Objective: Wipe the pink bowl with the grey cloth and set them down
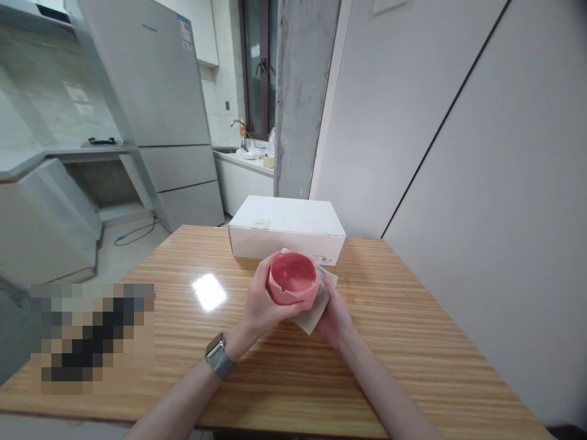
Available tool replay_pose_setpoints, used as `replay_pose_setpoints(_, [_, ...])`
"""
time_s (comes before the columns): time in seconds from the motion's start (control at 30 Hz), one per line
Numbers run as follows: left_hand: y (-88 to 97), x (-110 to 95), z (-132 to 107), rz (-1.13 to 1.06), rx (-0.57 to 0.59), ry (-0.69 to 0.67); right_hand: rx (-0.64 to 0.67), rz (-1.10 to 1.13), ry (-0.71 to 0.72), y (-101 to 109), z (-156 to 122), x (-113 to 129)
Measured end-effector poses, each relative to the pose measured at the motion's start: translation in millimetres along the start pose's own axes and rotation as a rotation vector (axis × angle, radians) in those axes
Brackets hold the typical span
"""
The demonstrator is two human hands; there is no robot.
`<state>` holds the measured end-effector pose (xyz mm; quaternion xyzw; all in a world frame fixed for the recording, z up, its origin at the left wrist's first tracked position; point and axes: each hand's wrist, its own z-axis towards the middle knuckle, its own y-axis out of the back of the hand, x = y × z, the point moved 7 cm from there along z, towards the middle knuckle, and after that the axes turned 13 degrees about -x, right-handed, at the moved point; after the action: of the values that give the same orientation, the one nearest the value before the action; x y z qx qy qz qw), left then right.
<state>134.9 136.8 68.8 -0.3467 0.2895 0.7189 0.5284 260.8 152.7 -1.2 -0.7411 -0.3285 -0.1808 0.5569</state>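
A pink ceramic bowl-like dish [293,278] with notches in its rim is held above the wooden table [394,342]. My left hand [260,305] wraps its fingers round the dish from the left and below; a grey watch sits on that wrist. My right hand [334,316] is under and to the right of the dish, gripping a pale grey cloth [316,308] that is pressed against the dish's outer side. Most of my right fingers are hidden by the cloth.
A white cardboard box [287,229] lies closed just behind the dish near the table's far edge. A blurred patch covers the table's left front. A white wall runs along the right; a refrigerator [160,110] and a kitchen counter with a sink stand beyond.
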Motion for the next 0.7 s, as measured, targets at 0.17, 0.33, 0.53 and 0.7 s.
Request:
replay_pose_setpoints(0.17, [-10.5, 5.6, -8.8, 0.037, 0.062, 0.009, 0.222, -0.090, -0.109, -17.3, -15.7, -10.3])
replay_pose_setpoints(0.33, [-14.9, -0.5, -7.1, 0.111, 0.066, -0.072, 0.162, -0.071, -0.044, -7.8, -9.0, -3.2])
replay_pose_setpoints(0.53, [-13.1, 12.1, -9.3, 0.138, -0.016, 0.058, -0.090, -0.017, 0.238, 7.3, -1.1, 13.9])
replay_pose_setpoints(0.7, [-25.4, 33.6, -21.3, 0.078, 0.060, 0.273, -0.160, -0.088, 0.454, 12.9, -7.2, 18.5])
